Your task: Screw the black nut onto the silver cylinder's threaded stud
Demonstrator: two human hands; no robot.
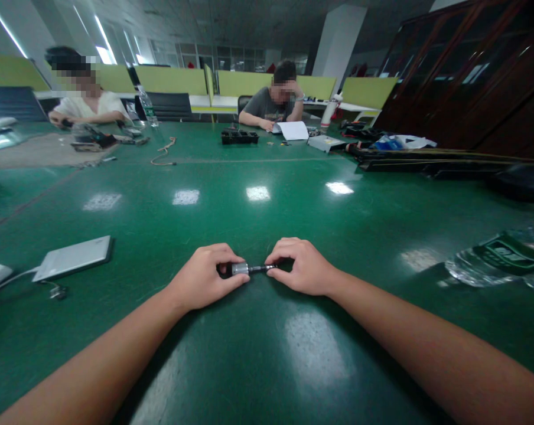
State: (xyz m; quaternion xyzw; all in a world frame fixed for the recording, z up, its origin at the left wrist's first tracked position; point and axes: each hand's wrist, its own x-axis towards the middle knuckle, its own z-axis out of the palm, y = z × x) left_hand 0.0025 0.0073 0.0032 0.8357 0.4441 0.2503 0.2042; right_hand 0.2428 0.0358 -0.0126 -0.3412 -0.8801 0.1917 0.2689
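Observation:
Just above the green table (249, 212), a small silver cylinder with a thin dark shaft (240, 269) lies level between my two hands; its exact kind is too small to make out. My left hand (207, 276) pinches the silver body between thumb and fingers. From the other side, my right hand (300, 267) has its thumb and fingertips closed on the tip of the dark shaft. My fingertips hide both ends of the piece.
On the left lies a silver flat box (74, 258) with a white cable. Water bottles (501, 257) lie at right. Farther back are a black tray (239, 137), a cord (163, 153), papers (293, 130) and dark long panels (426, 159). Two people sit across the table.

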